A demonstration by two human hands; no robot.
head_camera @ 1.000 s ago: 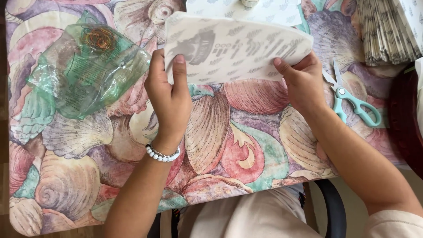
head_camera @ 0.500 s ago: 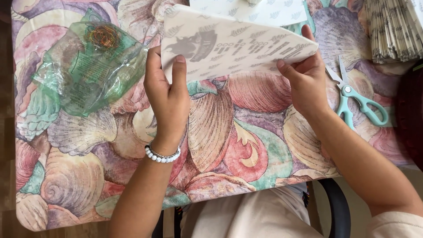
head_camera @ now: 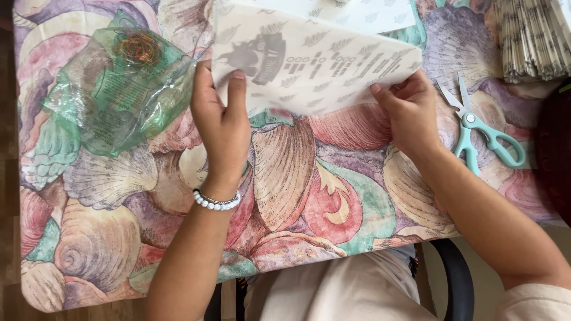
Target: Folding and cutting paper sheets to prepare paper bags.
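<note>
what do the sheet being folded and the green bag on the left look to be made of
Sheet: thin matte paper, probably; grey print shows through and it folds crisply. Green bag: thin glossy plastic film; see-through, crinkled, with shiny highlights.

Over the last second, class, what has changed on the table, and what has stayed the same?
Little has changed. Both hands, left hand and right hand, keep hold of the near edge of the white printed sheet, which has been lifted and folded slightly further away from the person. The teal scissors, green plastic bag and stack of folded papers have not moved on the shell-patterned tablecloth.
</note>
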